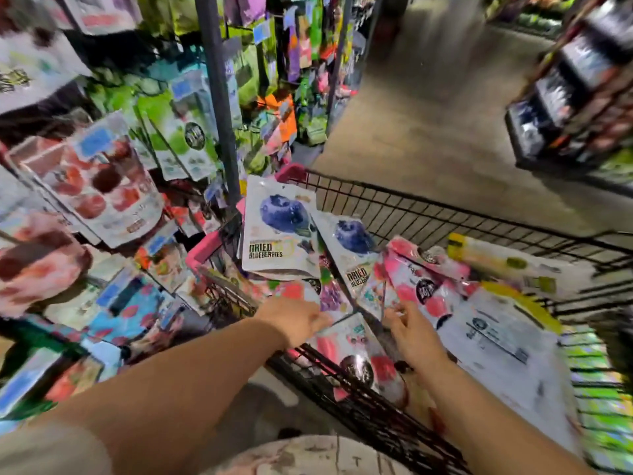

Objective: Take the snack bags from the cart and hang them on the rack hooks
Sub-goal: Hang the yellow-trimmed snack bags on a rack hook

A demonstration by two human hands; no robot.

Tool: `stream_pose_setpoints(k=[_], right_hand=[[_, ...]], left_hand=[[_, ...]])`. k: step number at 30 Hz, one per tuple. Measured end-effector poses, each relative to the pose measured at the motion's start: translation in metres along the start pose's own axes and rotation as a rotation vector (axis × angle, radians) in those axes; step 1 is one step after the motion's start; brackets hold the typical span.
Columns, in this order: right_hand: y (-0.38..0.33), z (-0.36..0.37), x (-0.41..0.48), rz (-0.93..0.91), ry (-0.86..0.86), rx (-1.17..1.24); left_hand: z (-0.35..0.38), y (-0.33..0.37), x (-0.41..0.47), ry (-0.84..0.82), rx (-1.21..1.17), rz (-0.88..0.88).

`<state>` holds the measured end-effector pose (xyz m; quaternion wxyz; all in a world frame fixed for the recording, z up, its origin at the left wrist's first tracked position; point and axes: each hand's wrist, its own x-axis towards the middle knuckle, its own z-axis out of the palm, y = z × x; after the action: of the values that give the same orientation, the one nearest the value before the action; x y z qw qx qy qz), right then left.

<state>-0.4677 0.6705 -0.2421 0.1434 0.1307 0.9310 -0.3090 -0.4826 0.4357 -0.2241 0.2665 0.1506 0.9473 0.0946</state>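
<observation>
Ideally, one snack bag (356, 354) should be pinched at its top; whether the left hand (301, 320) or right hand (412, 332) grips anything cannot be told.

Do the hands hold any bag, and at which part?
The left hand seems to pinch the top edge of a pink bag in the cart. Whether the right hand grips anything cannot be told.

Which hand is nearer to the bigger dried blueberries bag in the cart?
Left. The left hand is just on the near side of the bigger dried blueberries bag; the right hand is farther to the right, by a pink bag.
</observation>
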Motion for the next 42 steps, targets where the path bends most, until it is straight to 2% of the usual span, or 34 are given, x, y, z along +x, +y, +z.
stream_pose_setpoints(k=[5, 10, 13, 16, 19, 21, 24, 28, 30, 32, 36, 42], right_hand=[[0.023, -0.007, -0.007, 0.087, 0.1, 0.088], [0.039, -0.043, -0.015, 0.153, 0.391, 0.127], [0.068, -0.064, -0.02, 0.272, 0.471, -0.105], [0.1, -0.077, -0.027, 0.471, 0.33, -0.328], [0.118, -0.082, -0.032, 0.592, 0.265, -0.183], [0.122, -0.086, -0.03, 0.604, 0.333, -0.072], [0.126, -0.091, -0.025, 0.535, 0.444, 0.113], [0.124, -0.094, -0.023, 0.48, 0.43, 0.489], [0.121, -0.096, -0.024, 0.404, 0.392, 0.567], [0.123, -0.097, -0.022, 0.302, 0.33, 0.371], [0.132, -0.106, -0.012, 0.14, 0.197, -0.207], [0.12, -0.1, 0.012, 0.047, -0.007, -0.382]], left_hand=[[0.004, 0.005, 0.008, -0.087, -0.016, 0.02], [0.015, 0.036, 0.007, -0.117, -0.013, 0.114], [0.018, 0.044, 0.007, -0.097, -0.018, 0.152], [0.019, 0.042, 0.008, -0.113, -0.064, 0.159], [0.02, 0.041, 0.01, -0.118, -0.088, 0.166], [0.02, 0.041, 0.011, -0.124, -0.104, 0.169], [0.02, 0.041, 0.012, -0.126, -0.106, 0.173], [0.025, 0.04, 0.017, -0.118, -0.107, 0.164], [0.027, 0.039, 0.017, -0.109, -0.122, 0.164], [0.027, 0.039, 0.017, -0.103, -0.141, 0.166], [0.026, 0.038, 0.016, -0.098, -0.138, 0.174], [0.024, 0.038, 0.019, -0.11, -0.139, 0.143]])
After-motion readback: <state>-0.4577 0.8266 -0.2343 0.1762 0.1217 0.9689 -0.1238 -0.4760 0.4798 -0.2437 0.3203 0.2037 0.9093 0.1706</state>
